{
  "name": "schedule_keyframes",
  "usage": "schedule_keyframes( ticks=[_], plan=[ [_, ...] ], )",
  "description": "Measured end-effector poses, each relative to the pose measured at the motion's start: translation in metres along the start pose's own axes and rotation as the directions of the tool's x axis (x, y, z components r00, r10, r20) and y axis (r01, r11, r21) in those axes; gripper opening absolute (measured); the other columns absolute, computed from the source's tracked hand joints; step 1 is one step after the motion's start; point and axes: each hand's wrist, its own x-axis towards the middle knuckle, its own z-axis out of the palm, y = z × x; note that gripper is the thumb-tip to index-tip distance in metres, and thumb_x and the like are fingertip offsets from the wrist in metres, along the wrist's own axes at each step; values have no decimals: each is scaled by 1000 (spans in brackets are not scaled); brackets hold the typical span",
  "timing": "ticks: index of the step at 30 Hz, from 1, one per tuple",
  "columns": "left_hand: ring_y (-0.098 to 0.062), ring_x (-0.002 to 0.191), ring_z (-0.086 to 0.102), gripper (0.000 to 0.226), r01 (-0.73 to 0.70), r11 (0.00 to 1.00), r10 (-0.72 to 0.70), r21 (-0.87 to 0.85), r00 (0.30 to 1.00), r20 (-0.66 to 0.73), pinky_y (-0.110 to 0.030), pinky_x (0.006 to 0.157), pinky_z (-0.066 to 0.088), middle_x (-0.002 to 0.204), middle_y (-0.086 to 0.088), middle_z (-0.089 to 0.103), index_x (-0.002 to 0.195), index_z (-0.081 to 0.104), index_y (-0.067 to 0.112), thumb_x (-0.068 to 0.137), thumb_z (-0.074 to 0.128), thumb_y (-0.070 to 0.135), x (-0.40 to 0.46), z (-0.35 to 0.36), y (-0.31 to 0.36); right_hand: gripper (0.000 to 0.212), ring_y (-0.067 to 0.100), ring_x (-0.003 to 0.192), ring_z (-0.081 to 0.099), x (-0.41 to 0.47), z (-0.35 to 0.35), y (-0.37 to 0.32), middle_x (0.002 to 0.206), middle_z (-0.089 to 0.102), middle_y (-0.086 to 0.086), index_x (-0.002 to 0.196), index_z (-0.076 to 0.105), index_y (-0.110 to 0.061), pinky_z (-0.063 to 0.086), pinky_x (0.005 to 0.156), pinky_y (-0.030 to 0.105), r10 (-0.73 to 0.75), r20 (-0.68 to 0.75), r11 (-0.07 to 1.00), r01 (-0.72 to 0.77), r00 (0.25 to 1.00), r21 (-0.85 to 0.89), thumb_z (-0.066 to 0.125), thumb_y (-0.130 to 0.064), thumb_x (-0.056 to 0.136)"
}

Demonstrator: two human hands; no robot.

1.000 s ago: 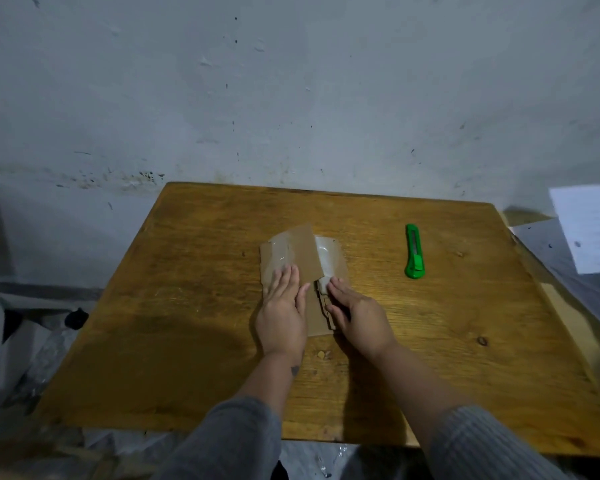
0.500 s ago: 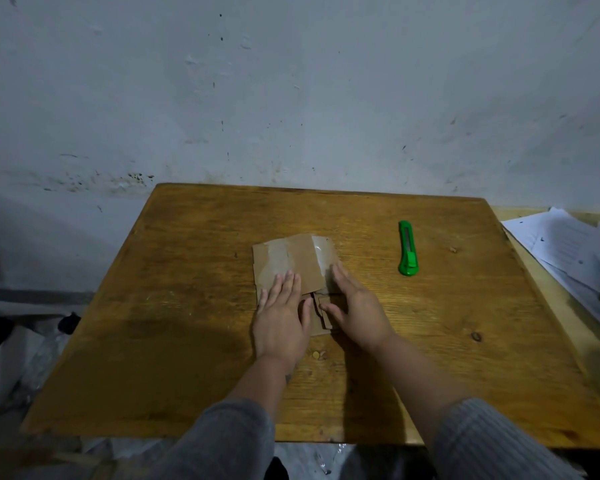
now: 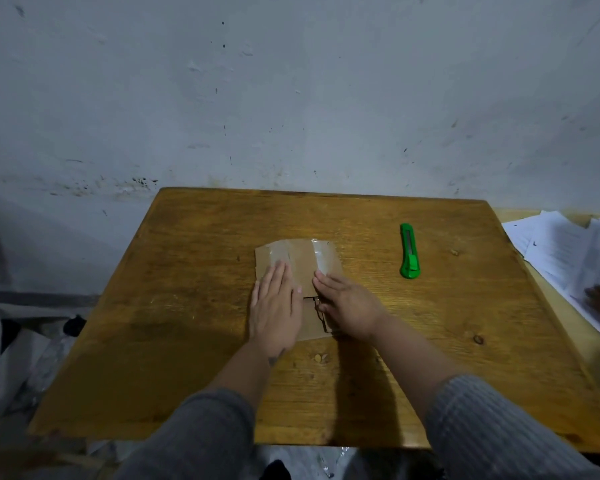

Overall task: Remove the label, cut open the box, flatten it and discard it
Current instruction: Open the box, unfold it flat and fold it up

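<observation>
Here, near the middle of a worn, glossy wooden table (image 3: 194, 306) set against a scuffed pale wall, the left hand (image 3: 276, 306) lies flat and palm-down, fingers straight and together, gripping nothing, pressing on the left part of a flattened brown cardboard box (image 3: 302, 258) whose far half shows strips of shiny clear tape. Just beside it the right hand (image 3: 350, 306) rests spread open on the box's right edge, fingers slightly bent, holding nothing. Farther right a slim green plastic utility knife (image 3: 409, 252) lies apart from the box, and loose white papers (image 3: 561, 251) spill past the table's right edge.
</observation>
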Motion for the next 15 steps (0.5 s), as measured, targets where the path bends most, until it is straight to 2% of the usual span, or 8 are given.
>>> schedule_keyframes(
  ticks=[4,7,9,11,13,15],
  plan=[
    [-8,144,-18,54,8,997,-17,71,991,130,-39,117,-11,159,5,-14,151,-6,18,102,8,36,21,-10,-14,49,14,146,11,-3,4,-5,158,17,-2,148,22,-17,4,120,35,-20,-112,999,23,993,24,32,-28,100],
    [-10,144,-19,56,-8,998,0,68,993,118,-41,118,-11,159,2,-17,151,-11,17,103,11,34,22,-1,-14,48,20,138,31,-3,6,-8,153,23,2,144,26,-13,16,119,36,1,-174,992,22,985,125,33,-28,99],
    [-9,144,-19,56,0,997,-5,72,998,69,-39,118,-11,159,2,-16,151,-11,16,103,12,33,22,6,-13,50,21,135,34,-1,11,-7,150,26,5,145,25,-12,24,116,37,-2,-214,995,24,977,99,31,-32,99],
    [-9,144,-19,56,-3,995,0,100,999,34,-38,117,-13,159,2,-14,151,-9,16,103,13,33,22,11,-13,57,20,140,25,1,18,-6,154,20,5,148,18,-11,23,117,38,-1,-219,998,15,976,62,24,-37,98],
    [-10,144,-18,55,-8,991,5,132,1000,18,-38,115,-14,160,0,-13,151,-8,15,103,13,32,22,13,-13,61,12,146,4,2,25,-3,160,3,0,150,7,-14,10,120,37,3,-194,999,6,981,46,15,-41,96],
    [-12,144,-18,56,-6,984,4,179,1000,14,-39,115,-15,159,0,-13,151,-8,14,103,13,32,22,15,-11,62,5,144,-8,4,30,-2,159,-6,-4,150,2,-16,2,120,37,1,-182,999,7,983,43,10,-42,95]
  ],
)
